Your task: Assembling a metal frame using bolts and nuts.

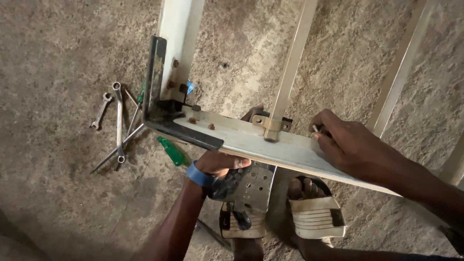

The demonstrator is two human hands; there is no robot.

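Here, head view only: we stand over a cream metal frame (270, 145) with its corner held by a dark angle bracket (157, 96). Our right hand (353, 147) rests on the far edge of the flat rail, fingertips pressed together on a small bolt (315, 128) standing at that edge. Our left hand (220, 163) reaches under the rail from below, fingers curled against its underside; whether it pinches anything there we cannot tell. A blue wristband (198, 175) sits on that wrist, and a perforated metal plate (251, 186) hangs just beneath it.

We judge the step as seating the bolt by hand. The next move calls for steadying the rail from beneath while the bolt is worked, then a tool.

Beyond the left hand, well apart on the concrete floor (63, 183), lie the spanners (116, 121), with a green-handled screwdriver (173, 152) nearer. A clamp (270, 123) on an upright bar sits between the hands. Our sandalled feet (314, 212) stand below the rail, crowding the left arm.
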